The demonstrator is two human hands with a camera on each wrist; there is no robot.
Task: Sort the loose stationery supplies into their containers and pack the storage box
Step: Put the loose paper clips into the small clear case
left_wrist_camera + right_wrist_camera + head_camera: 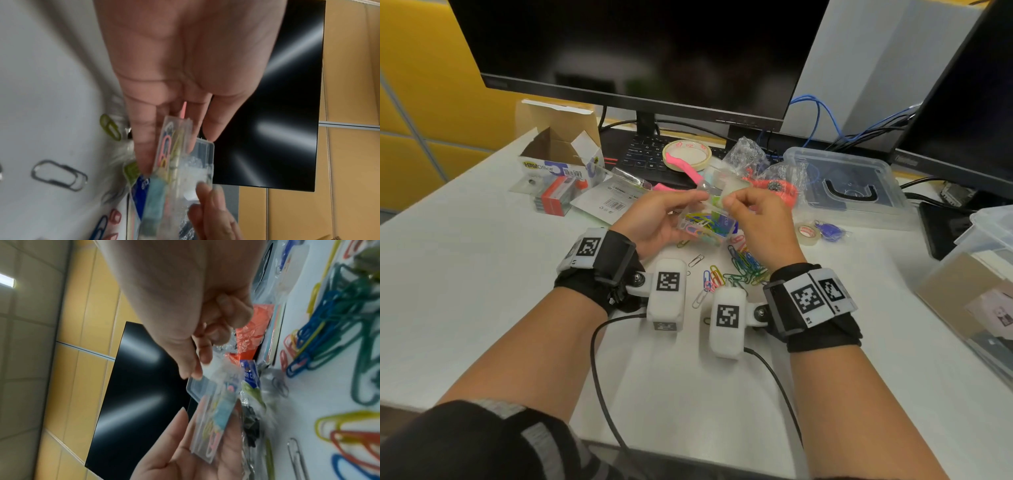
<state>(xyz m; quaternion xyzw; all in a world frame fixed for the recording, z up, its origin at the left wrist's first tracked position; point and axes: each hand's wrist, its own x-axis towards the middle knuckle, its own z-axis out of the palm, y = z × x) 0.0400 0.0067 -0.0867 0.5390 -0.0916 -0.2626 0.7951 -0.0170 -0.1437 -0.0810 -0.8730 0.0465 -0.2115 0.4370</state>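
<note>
Cradling the clear clip box (705, 224) above the desk's (482, 274) middle, the left hand (657, 219) curls its fingers around it while the right hand (756, 219) pinches the lid (717, 192). Loose paper clips (743, 267) lie below, toward the near edge. Tilt the box carelessly and its clips could spill.

The clear paper-clip case (705, 224) shows pink, yellow, green and blue clips inside — with what looks like a blue label, blurred. Just nearer than the case, the loose clips (744, 265) are blue, green, yellow, red. Beyond it, a cream tape roll (687, 154) — pink strip (683, 166) across it.
</note>
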